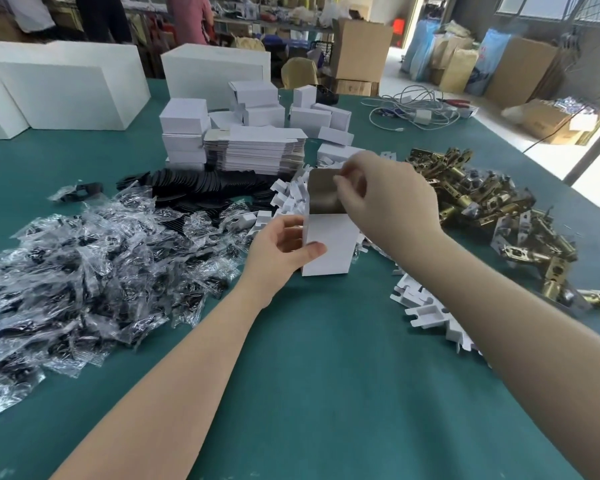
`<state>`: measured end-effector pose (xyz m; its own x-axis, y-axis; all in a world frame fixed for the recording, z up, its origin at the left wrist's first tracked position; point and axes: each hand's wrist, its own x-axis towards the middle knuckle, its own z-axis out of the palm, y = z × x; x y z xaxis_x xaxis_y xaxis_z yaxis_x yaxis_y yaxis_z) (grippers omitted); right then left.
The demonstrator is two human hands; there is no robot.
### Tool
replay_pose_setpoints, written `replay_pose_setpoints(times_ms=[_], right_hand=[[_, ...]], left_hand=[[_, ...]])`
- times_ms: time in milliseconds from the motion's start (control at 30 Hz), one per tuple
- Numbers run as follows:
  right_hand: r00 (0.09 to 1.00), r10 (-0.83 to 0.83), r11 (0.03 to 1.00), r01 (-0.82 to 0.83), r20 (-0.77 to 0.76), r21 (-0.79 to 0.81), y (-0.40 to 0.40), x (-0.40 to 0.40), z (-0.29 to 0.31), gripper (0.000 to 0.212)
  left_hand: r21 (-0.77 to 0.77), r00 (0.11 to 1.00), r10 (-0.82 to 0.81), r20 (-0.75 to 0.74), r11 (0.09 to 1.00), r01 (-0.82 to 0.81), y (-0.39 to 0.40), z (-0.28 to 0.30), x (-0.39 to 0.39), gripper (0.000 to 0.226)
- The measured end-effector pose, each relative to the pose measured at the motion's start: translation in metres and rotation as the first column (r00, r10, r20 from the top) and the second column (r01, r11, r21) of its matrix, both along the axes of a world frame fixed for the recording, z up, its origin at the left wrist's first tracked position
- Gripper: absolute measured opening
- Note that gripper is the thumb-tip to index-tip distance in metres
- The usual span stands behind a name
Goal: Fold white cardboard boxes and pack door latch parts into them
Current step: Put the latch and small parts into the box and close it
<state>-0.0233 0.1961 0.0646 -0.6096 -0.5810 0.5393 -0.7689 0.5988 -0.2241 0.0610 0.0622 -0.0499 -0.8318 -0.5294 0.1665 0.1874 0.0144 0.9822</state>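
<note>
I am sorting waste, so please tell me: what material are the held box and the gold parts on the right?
Box: apparently thin cardboard, matte white outside, grey-brown inside its raised flap. Gold parts: probably metal, brass-coloured and shiny, showing bright reflections.

Grey cables [413, 107] lie on green table [309, 358].

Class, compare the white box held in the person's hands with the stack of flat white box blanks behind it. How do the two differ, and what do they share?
The held box is opened into a standing, upright shape; the stack of flat blanks lies unfolded in layers.
The held box is one piece, gripped by the left hand while the right hand pinches its top flap; the stack holds many pieces and nobody touches it.
The held box shows its grey-brown inner flap; the stack shows mostly white faces.
Both are white cardboard on the green table.
</note>
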Motion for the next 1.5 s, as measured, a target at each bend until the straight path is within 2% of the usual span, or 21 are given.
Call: replay_pose_setpoints(times_ms=[67, 100, 167, 233, 267, 367, 433, 500, 533, 600, 633, 700, 767, 800, 867, 933, 1067, 1233, 1300, 1400, 1500], right_hand=[[0.988, 0.102, 0.936, -0.054, 0.12, -0.348, 0.006, 0.0, -0.019, 0.031], [0.96, 0.172, 0.886, -0.052, 0.223, -0.46, 0.007, 0.001, -0.032, 0.038], [0.835, 0.284, 0.843, 0.018, 0.472, -0.538, 0.006, 0.004, -0.058, 0.055], [0.69, 0.371, 0.826, 0.06, 0.622, -0.56, 0.004, 0.008, -0.084, 0.065], [0.652, 0.398, 0.813, 0.075, 0.645, -0.577, 0.003, 0.01, -0.094, 0.062], [0.62, 0.456, 0.783, 0.063, 0.639, -0.619, 0.007, 0.006, -0.112, 0.045], [0.588, 0.499, 0.778, 0.019, 0.637, -0.627, 0.01, 0.001, -0.117, 0.045], [0.591, 0.498, 0.796, -0.019, 0.635, -0.606, 0.012, -0.002, -0.12, 0.047], [0.61, 0.484, 0.806, -0.032, 0.628, -0.591, 0.012, -0.003, -0.12, 0.047], [0.638, 0.457, 0.822, -0.037, 0.619, -0.568, 0.011, -0.003, -0.12, 0.046], [0.636, 0.455, 0.823, -0.033, 0.623, -0.567, 0.01, -0.003, -0.121, 0.045], [0.628, 0.464, 0.819, -0.036, 0.624, -0.573, 0.009, -0.003, -0.121, 0.046], [0.637, 0.454, 0.827, -0.041, 0.623, -0.561, 0.009, -0.002, -0.121, 0.046], [0.64, 0.449, 0.83, -0.04, 0.624, -0.557, 0.009, -0.002, -0.119, 0.046], [0.639, 0.444, 0.831, -0.033, 0.628, -0.555, 0.009, -0.002, -0.119, 0.047], [0.643, 0.439, 0.835, -0.033, 0.628, -0.55, 0.009, -0.001, -0.119, 0.047], [0.641, 0.435, 0.835, -0.024, 0.633, -0.55, 0.009, -0.002, -0.12, 0.047], [0.629, 0.434, 0.838, -0.019, 0.645, -0.545, 0.008, -0.004, -0.122, 0.051], [0.631, 0.43, 0.84, -0.016, 0.646, -0.543, 0.008, -0.004, -0.123, 0.052], [0.626, 0.429, 0.841, -0.013, 0.651, -0.542, 0.007, -0.005, -0.123, 0.052], [0.621, 0.433, 0.838, -0.011, 0.653, -0.545, 0.007, -0.006, -0.124, 0.051]], left_hand=[[-0.008, 1.0, 0.017, 0.013, 1.0, -0.016, 0.0, 0.001, 0.0, 0.041], [-0.022, 1.0, 0.026, 0.015, 0.999, -0.025, 0.001, 0.002, 0.001, 0.041], [-0.051, 0.999, 0.041, 0.015, 0.998, -0.04, 0.003, 0.003, 0.002, 0.041], [-0.065, 0.999, 0.041, 0.019, 0.997, -0.04, 0.007, 0.005, 0.004, 0.04], [-0.074, 0.999, 0.03, 0.03, 0.997, -0.028, 0.007, 0.006, 0.006, 0.041], [-0.094, 0.992, -0.088, 0.092, 0.991, 0.097, 0.009, 0.017, 0.012, 0.055], [-0.041, 0.992, -0.119, 0.048, 0.992, 0.121, 0.004, 0.033, 0.015, 0.062], [-0.037, 1.0, 0.029, 0.01, 0.999, -0.029, -0.012, 0.055, 0.013, 0.054], [-0.08, 0.989, 0.141, 0.042, 0.987, -0.138, -0.025, 0.068, 0.011, 0.048], [-0.259, 0.931, 0.338, 0.135, 0.919, -0.296, -0.055, 0.09, 0.007, 0.037], [-0.387, 0.892, 0.411, 0.191, 0.866, -0.316, -0.071, 0.097, 0.006, 0.033], [-0.672, 0.788, 0.524, 0.323, 0.713, -0.199, -0.101, 0.102, 0.005, 0.035], [-0.853, 0.642, 0.633, 0.434, 0.519, 0.065, -0.126, 0.097, 0.009, 0.033], [-0.874, 0.549, 0.688, 0.475, 0.444, 0.199, -0.135, 0.093, 0.012, 0.032], [-0.832, 0.364, 0.769, 0.525, 0.373, 0.412, -0.148, 0.085, 0.018, 0.031], [-0.791, 0.281, 0.807, 0.52, 0.332, 0.513, -0.154, 0.078, 0.021, 0.032], [-0.812, 0.311, 0.856, 0.413, 0.191, 0.552, -0.157, 0.068, 0.022, 0.024], [-0.835, 0.372, 0.845, 0.384, 0.146, 0.531, -0.162, 0.065, 0.023, 0.027], [-0.817, 0.373, 0.824, 0.426, 0.174, 0.55, -0.166, 0.065, 0.021, 0.039], [-0.743, 0.297, 0.791, 0.534, 0.272, 0.612, -0.171, 0.066, 0.015, 0.055], [-0.678, 0.247, 0.775, 0.581, 0.293, 0.674, -0.174, 0.067, 0.011, 0.071]])
